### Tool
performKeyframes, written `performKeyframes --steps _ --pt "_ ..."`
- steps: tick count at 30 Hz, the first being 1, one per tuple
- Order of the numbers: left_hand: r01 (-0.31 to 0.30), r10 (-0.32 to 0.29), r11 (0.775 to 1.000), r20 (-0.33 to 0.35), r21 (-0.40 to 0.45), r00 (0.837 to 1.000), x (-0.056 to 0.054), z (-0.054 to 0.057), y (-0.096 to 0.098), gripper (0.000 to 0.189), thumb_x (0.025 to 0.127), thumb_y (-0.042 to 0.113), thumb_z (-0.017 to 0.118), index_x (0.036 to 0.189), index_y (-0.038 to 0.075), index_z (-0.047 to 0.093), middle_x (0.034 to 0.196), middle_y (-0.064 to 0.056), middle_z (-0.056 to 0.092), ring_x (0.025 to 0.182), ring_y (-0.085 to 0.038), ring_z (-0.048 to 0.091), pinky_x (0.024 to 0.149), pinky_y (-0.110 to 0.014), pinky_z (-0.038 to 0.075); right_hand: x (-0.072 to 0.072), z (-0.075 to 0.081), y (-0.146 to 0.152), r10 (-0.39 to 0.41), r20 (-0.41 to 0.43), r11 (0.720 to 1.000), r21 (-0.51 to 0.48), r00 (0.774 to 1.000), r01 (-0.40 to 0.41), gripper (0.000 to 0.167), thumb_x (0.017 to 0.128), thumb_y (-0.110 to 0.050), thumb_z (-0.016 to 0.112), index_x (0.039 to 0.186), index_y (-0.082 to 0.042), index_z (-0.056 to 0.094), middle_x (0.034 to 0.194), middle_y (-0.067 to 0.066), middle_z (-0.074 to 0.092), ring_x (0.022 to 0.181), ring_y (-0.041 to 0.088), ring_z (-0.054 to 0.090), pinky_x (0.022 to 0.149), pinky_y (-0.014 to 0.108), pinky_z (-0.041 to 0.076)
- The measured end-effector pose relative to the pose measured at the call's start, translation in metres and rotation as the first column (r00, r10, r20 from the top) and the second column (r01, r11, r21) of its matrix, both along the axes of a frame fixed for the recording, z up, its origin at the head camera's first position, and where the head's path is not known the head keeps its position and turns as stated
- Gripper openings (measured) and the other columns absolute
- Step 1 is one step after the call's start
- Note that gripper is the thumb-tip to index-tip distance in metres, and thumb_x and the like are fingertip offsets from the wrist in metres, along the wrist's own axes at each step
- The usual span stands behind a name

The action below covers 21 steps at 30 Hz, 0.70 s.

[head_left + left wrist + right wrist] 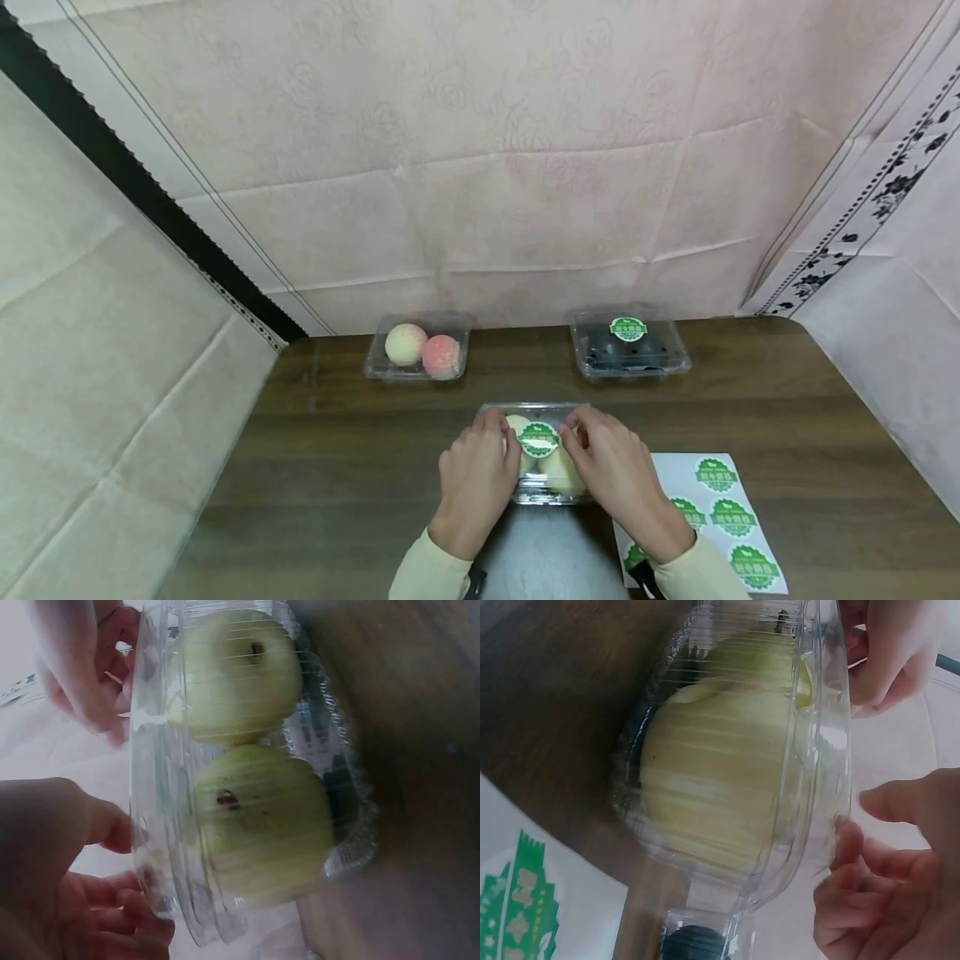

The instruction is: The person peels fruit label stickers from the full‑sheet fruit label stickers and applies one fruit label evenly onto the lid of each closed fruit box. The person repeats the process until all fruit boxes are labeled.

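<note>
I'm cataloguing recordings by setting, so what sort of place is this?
Probably a small indoor packing or labelling spot: a wooden table before patterned sheeting, with a clear plastic box and a sheet of green stickers.

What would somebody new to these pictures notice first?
Probably the green label over the near clear box, framed by the left hand and right hand. Next, perhaps, the pink ball in the back left box. The sheet of green stickers at lower right also stands out.
</note>
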<state>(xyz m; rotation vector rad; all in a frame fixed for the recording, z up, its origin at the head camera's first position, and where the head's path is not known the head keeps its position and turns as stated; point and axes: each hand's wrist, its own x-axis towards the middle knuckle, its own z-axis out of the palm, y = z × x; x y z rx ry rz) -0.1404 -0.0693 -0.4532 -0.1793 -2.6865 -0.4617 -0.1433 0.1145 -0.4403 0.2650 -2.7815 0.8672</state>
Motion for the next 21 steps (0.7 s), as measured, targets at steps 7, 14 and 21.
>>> performKeyframes --steps 7,14,21 --pt "0.026 -0.059 0.947 0.092 0.322 0.994 -0.002 -0.008 -0.011 0.036 0.099 0.031 0.073 0.126 0.006 0.068 0.124 -0.013 0.065 0.115 -0.031 0.059 0.086 -0.048 0.058 0.004 -0.014 0.006 0.004 -0.05 0.968 -0.251 0.999 -0.017 0.021 0.101 -0.015 0.074 0.119 -0.005 0.07 0.124 0.014 0.064 0.118 0.033 0.058 0.096 0.054 0.051" --pt "-0.027 -0.18 0.809 0.292 0.587 0.939 -0.007 -0.026 -0.009 0.075 0.105 0.051 0.059 0.163 0.009 0.037 0.17 -0.023 0.025 0.152 -0.047 0.033 0.114 -0.072 0.035 0.006 -0.029 -0.001 -0.065 0.12 0.907 -0.407 0.991 0.109 0.057 0.105 -0.031 0.068 0.149 0.0 0.05 0.161 0.03 0.031 0.149 0.05 0.03 0.115 0.074 0.031" --pt "-0.072 -0.158 0.794 0.319 0.603 0.934 -0.007 -0.029 -0.001 0.093 0.103 0.061 0.057 0.168 0.005 0.021 0.172 -0.024 0.019 0.143 -0.057 0.04 0.107 -0.078 0.038 0.002 -0.034 -0.012 -0.1 0.231 0.918 -0.354 0.968 0.179 0.089 0.104 -0.045 0.066 0.163 0.004 0.022 0.167 0.037 0.012 0.141 0.065 0.036 0.107 0.078 0.038"
